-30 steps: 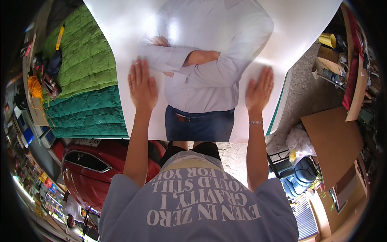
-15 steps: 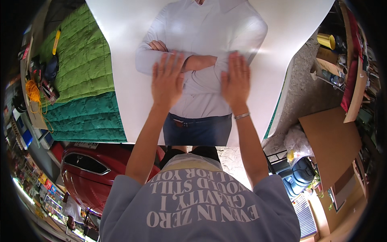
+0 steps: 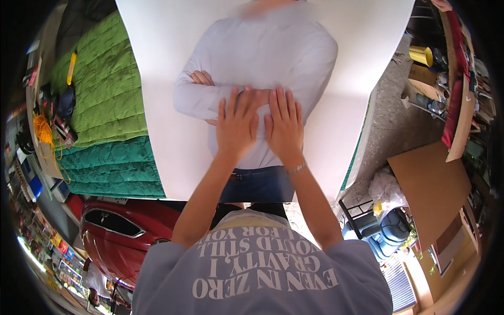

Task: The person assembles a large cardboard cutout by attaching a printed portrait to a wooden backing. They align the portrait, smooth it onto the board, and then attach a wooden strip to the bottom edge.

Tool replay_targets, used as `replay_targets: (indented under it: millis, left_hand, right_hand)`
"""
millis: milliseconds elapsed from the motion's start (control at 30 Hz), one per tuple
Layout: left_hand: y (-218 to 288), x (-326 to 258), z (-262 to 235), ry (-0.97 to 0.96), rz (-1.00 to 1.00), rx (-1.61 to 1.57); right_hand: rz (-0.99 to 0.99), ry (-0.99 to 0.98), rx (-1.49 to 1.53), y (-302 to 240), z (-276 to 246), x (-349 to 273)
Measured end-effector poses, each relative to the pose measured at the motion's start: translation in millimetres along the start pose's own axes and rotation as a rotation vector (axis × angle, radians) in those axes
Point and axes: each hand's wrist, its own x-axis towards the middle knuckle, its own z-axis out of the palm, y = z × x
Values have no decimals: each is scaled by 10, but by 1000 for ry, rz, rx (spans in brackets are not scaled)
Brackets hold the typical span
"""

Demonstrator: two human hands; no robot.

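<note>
Your left hand (image 3: 237, 126) and right hand (image 3: 284, 124) press flat, fingers spread, gripping nothing, mid-sheet on the large white printed paper poster (image 3: 157, 79); likely light, floppy, crease-prone, so take it by its edges.

One head-worn fisheye view looks straight down, close above both flat hands (image 3: 260, 128) pressed side by side; beyond them, the rim bends, perhaps distorting distances.

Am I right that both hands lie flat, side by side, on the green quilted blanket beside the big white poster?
Not quite. In the head view the left hand and right hand lie flat, side by side, on the large white printed poster itself; the green quilted blanket lies untouched to its left.
</note>
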Motion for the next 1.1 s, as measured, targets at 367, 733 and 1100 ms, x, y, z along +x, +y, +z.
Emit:
replay_targets:
  millis: [367, 733, 1100]
  left_hand:
    - [-1326, 176, -357, 276, -342, 99]
    - [-159, 849, -90, 147, -10, -30]
    - [-792, 532, -325, 157, -318, 212]
  right_hand:
    - [363, 288, -171, 1479, -524, 407]
    - [-94, 176, -111, 462, -164, 844]
    - [269, 127, -198, 806, -346, 525]
